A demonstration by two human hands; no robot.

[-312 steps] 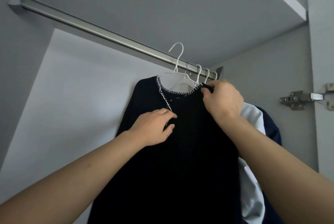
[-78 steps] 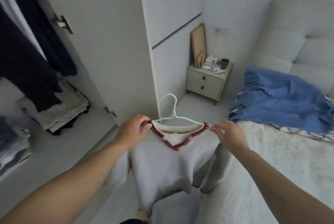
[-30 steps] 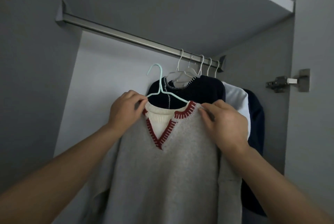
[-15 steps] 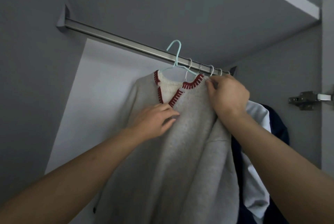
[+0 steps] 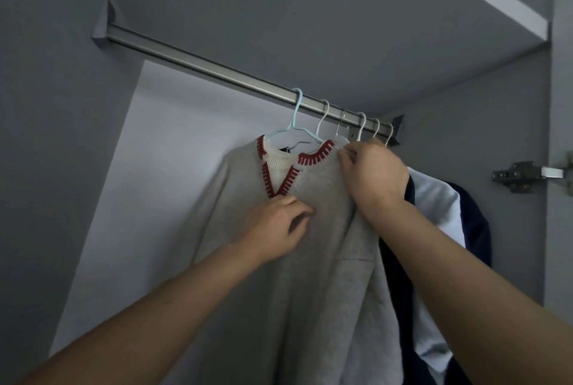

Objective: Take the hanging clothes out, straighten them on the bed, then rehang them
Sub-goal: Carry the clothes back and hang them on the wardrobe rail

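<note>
A grey sweater [image 5: 310, 291] with a red-trimmed V collar hangs on a mint hanger [image 5: 295, 119], whose hook sits over the metal wardrobe rail [image 5: 198, 65]. My right hand [image 5: 373, 176] pinches the sweater's right shoulder near the collar. My left hand [image 5: 279, 226] rests on the chest just below the V point, fingers loosely curled against the knit. Behind and right of it hang other clothes on white hangers [image 5: 361, 125]: a white garment [image 5: 437, 207] and a dark navy one [image 5: 477, 229].
The rail's left stretch carries no hangers. A shelf [image 5: 465, 3] runs overhead with folded items on top. A metal door hinge [image 5: 527, 178] sticks out on the right wall. Grey wardrobe walls close in left and right.
The mint hanger's hook has gone from above the rail onto it. My left hand has slid down to just below the V collar; my right hand stays on the shoulder.
</note>
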